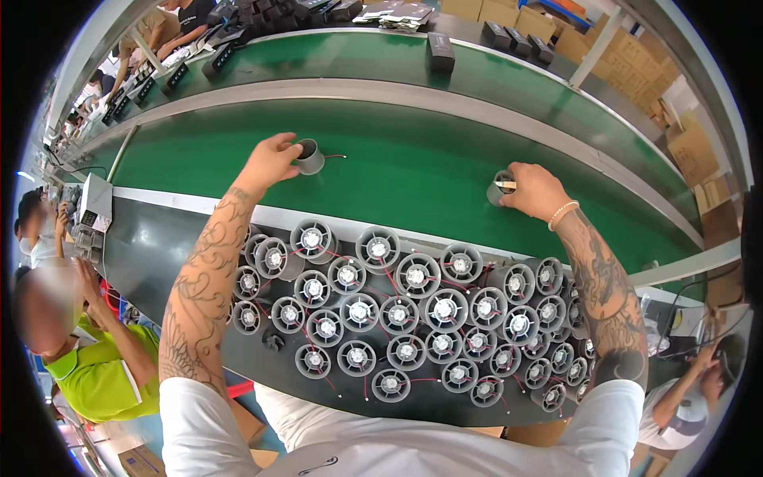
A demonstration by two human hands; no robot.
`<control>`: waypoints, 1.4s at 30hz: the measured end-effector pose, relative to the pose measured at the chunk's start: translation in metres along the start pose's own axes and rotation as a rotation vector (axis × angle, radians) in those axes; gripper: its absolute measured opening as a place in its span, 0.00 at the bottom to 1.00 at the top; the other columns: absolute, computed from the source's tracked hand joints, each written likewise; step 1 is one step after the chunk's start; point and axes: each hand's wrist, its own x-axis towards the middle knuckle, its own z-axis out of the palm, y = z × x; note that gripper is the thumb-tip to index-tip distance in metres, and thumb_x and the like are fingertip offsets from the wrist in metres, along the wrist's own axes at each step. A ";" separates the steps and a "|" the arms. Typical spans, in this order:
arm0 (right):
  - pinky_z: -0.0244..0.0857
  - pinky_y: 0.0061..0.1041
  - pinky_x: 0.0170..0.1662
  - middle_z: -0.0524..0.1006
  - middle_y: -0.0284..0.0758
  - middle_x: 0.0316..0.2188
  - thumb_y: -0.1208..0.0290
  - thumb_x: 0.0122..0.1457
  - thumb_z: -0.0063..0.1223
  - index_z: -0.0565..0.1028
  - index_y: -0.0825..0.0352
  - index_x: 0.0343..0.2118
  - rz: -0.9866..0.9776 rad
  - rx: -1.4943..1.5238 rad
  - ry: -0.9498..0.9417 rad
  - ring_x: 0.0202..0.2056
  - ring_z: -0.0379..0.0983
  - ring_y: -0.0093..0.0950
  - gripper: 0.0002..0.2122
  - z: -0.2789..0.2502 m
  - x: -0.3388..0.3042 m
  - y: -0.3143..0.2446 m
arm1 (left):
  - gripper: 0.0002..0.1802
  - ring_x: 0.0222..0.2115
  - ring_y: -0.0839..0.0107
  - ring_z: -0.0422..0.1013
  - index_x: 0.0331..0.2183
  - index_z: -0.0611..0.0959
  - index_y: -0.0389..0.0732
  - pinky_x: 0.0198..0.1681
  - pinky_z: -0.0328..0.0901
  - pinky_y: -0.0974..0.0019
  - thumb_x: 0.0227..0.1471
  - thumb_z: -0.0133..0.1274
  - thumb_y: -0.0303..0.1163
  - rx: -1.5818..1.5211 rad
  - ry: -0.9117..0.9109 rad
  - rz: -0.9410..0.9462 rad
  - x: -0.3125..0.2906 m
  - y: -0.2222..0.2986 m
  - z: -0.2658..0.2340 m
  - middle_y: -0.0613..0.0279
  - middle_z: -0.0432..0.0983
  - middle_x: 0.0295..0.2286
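Note:
Both my arms reach over the green conveyor belt (397,151). At its left part my left hand (273,161) grips the rim of a grey cylindrical housing (313,162) with thumb and fingers. This housing stands with its dark opening up, and a thin red wire trails from it to the right. Farther right, my right hand (538,191) has its fingers on a second grey cylindrical housing (495,195). A small pale piece shows at those fingertips, too small to name. Many similar round grey housings (445,310) with white spoked centres and red wires crowd the dark table nearer my body.
Beyond the belt runs a metal rail (358,90), then a second green belt with a black box (440,52). A white box (95,203) stands at the left. Co-workers sit at both sides, one in a bright green shirt (103,374). Cardboard cartons (636,71) are stacked far right.

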 end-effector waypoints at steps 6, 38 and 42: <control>0.45 0.12 0.13 0.64 0.22 0.16 0.56 0.47 0.61 0.72 0.71 0.39 0.151 0.969 -0.303 0.13 0.51 0.11 0.24 -0.052 -0.031 -0.022 | 0.21 0.35 0.71 0.72 0.47 0.73 0.35 0.39 0.70 0.68 0.50 0.52 0.26 0.096 0.034 0.409 -0.108 0.048 -0.006 0.56 0.73 0.42; 0.65 0.27 0.38 0.76 0.44 0.36 0.65 0.48 0.60 0.70 0.76 0.45 -0.062 0.219 0.255 0.34 0.73 0.33 0.24 -0.055 -0.088 0.001 | 0.25 0.42 0.52 0.67 0.35 0.69 0.41 0.47 0.61 0.56 0.32 0.63 0.22 0.289 0.430 0.501 -0.358 -0.153 0.004 0.50 0.71 0.43; 0.64 0.20 0.36 0.76 0.42 0.35 0.69 0.42 0.63 0.68 0.75 0.47 0.145 0.438 0.186 0.31 0.73 0.27 0.28 -0.081 -0.214 -0.122 | 0.24 0.41 0.53 0.67 0.34 0.70 0.42 0.45 0.60 0.55 0.32 0.63 0.23 0.355 0.373 0.536 -0.367 -0.143 0.013 0.54 0.72 0.42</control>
